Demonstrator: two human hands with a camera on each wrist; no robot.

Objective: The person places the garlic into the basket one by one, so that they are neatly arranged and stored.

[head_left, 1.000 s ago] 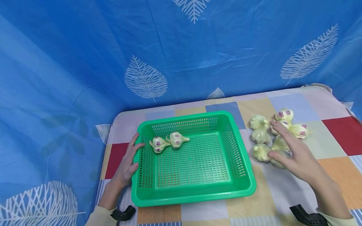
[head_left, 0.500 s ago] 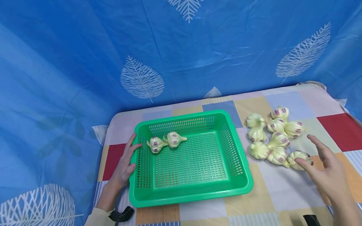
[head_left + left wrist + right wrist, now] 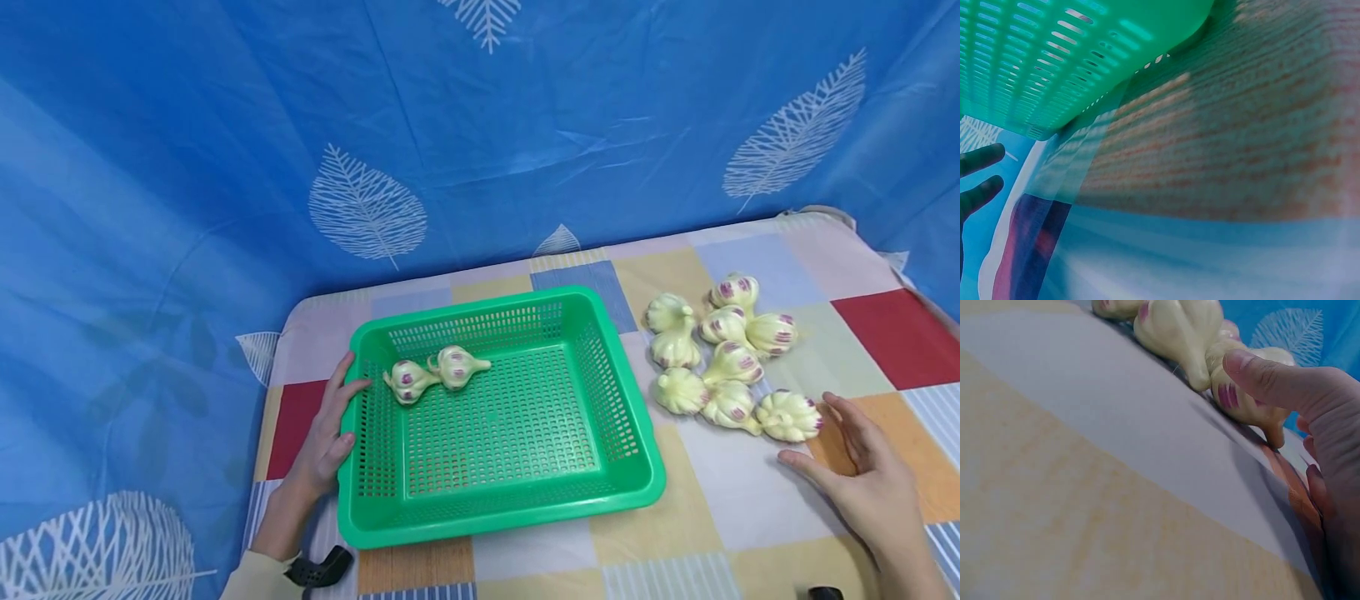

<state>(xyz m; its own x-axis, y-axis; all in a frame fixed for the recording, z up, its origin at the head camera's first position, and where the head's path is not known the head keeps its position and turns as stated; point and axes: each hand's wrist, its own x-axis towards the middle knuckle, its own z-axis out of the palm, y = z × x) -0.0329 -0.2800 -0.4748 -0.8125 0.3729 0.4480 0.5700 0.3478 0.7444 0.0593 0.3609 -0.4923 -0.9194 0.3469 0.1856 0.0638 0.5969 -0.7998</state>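
A green perforated plastic basket (image 3: 495,527) stands on the table with two garlic bulbs (image 3: 456,367) lying in its back left part. My left hand (image 3: 318,442) rests along the basket's left side, fingers extended at the rim. To the right of the basket, several white garlic bulbs with purple marks (image 3: 731,364) lie in a loose cluster. My right hand (image 3: 870,475) is at the near right end of that cluster, thumb and fingers apart, beside the nearest garlic bulb (image 3: 789,415). In the right wrist view the thumb (image 3: 1266,378) overlaps this bulb.
A patchwork-patterned tablecloth (image 3: 540,554) covers the table. Blue curtains with white leaf prints (image 3: 480,150) hang close behind the table and along its left side. Black straps (image 3: 321,569) are worn at the wrists.
My right hand has moved from over the garlic cluster to its near right end, uncovering the bulbs. My left hand stays at the basket's side. The head view has shifted slightly.
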